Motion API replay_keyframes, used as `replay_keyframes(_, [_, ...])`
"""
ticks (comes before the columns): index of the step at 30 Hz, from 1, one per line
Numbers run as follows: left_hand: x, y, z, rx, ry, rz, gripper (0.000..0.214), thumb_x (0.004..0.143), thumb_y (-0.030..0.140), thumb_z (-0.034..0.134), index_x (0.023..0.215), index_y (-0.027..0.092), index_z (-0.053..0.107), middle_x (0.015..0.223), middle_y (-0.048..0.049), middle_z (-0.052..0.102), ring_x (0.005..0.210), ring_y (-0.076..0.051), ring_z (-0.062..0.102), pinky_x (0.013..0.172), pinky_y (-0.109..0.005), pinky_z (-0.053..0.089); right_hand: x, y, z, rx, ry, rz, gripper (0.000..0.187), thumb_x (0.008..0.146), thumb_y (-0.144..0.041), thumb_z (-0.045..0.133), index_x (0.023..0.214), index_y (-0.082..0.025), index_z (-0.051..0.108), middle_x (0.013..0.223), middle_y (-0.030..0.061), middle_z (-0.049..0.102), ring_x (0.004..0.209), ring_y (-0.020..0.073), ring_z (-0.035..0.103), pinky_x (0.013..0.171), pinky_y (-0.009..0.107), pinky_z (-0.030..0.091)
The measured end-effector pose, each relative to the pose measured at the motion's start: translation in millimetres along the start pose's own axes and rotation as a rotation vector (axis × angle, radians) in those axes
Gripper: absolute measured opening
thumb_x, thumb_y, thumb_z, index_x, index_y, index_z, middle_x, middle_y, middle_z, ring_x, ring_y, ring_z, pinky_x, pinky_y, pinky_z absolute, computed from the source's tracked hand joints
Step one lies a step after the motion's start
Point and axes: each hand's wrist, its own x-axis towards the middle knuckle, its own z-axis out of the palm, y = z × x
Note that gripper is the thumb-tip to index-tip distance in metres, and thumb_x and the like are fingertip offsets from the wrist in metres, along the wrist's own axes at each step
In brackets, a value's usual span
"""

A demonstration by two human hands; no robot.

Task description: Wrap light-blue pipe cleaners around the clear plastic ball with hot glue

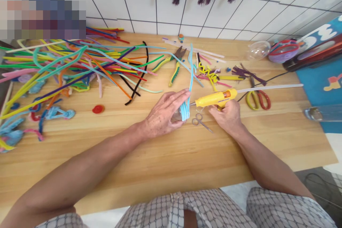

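Note:
My left hand (167, 114) is closed around a small clear container (176, 115), mostly hidden by the fingers. Light blue pipe cleaner (184, 111) is wound in rows about its right end, and a loose length rises from there toward the wall. In my right hand (227, 114) is a yellow hot glue gun (213, 99) with a long pale glue stick (269, 87) out of its back. The metal nozzle points left, at or very close to the blue rows; contact cannot be made out. Small metal scissors (202, 122) lie between the hands.
Many coloured pipe cleaners (80, 64) are heaped at the left. Pliers (175, 66) with green and yellow handles lie behind my hands. Red-and-yellow scissors (258, 98) and a cable are at the right. A red cap (98, 109) sits left. Tiled wall (213, 10) bounds the back.

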Motion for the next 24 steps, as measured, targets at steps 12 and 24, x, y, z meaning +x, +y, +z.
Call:
replay_keyframes(12, [-1,0,0.7,0.004,-0.01,-0.017,0.101,0.102,0.024,0.077,0.181,0.026,0.015,0.171,-0.0226,0.055,0.159,-0.036,0.058,0.125,-0.057,0.053,0,0,-3,-0.01,-0.003,-0.015,0.024,0.072,-0.031,0.061,0.057,-0.026,0.043,0.05,-0.0053,0.044,0.05,0.0116,0.042,0.052,0.029,0.033])
replay_keyframes(24, [-3,-2,1.0,0.002,-0.006,-0.03,0.106,0.097,0.021,0.083,0.181,0.025,0.018,0.171,-0.0221,0.056,0.158,-0.037,0.058,0.126,-0.057,0.055,8,9,-22,0.198,0.016,0.158,0.023,0.084,-0.049,0.074,0.086,-0.026,0.07,0.081,0.0038,0.076,0.078,0.0245,0.072,0.071,0.037,0.059])
